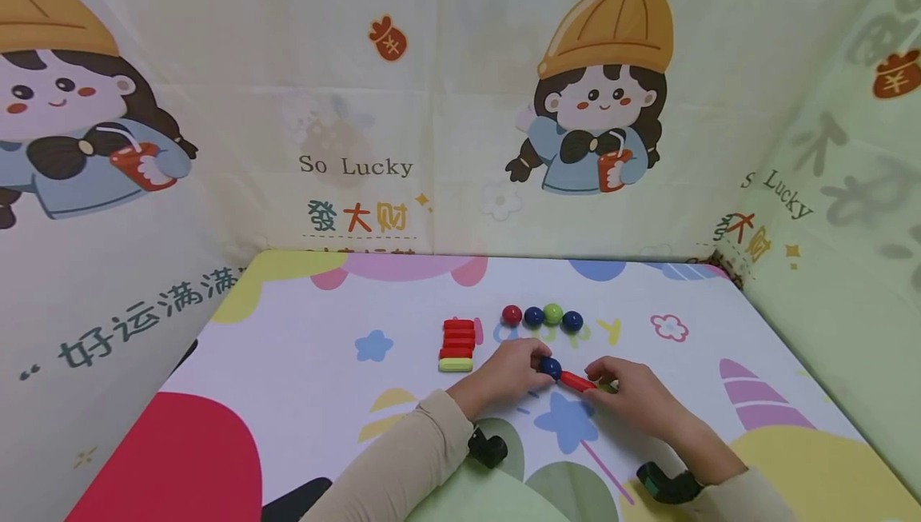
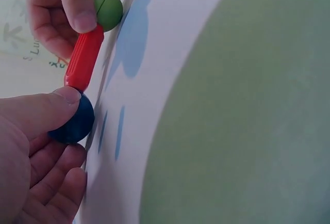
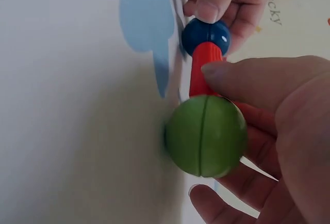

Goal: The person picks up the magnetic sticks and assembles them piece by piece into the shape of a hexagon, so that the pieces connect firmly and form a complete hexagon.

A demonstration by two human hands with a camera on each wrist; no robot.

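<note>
A blue ball point(image 1: 550, 368), a red rod point(image 1: 577, 382) and a green ball point(image 3: 206, 136) form one piece low over the table, with a ball at each end of the rod. My left hand point(image 1: 509, 374) pinches the blue ball between thumb and fingers. On the other side, my right hand point(image 1: 639, 398) grips the red rod, its thumb pressing close to the green ball. In the left wrist view the right thumb lies where the rod point(image 2: 85, 59) meets the green ball point(image 2: 108, 11). That green ball is mostly hidden by the right fingers in the head view.
Several red rods point(image 1: 458, 334) lie stacked in a column left of the hands, with a yellow-green rod point(image 1: 456, 364) nearest me. Beyond the hands, a red ball point(image 1: 512, 315), two blue balls point(image 1: 572, 321) and a green ball point(image 1: 552, 313) stand in a row. Printed cloth walls point(image 1: 460, 106) enclose the table.
</note>
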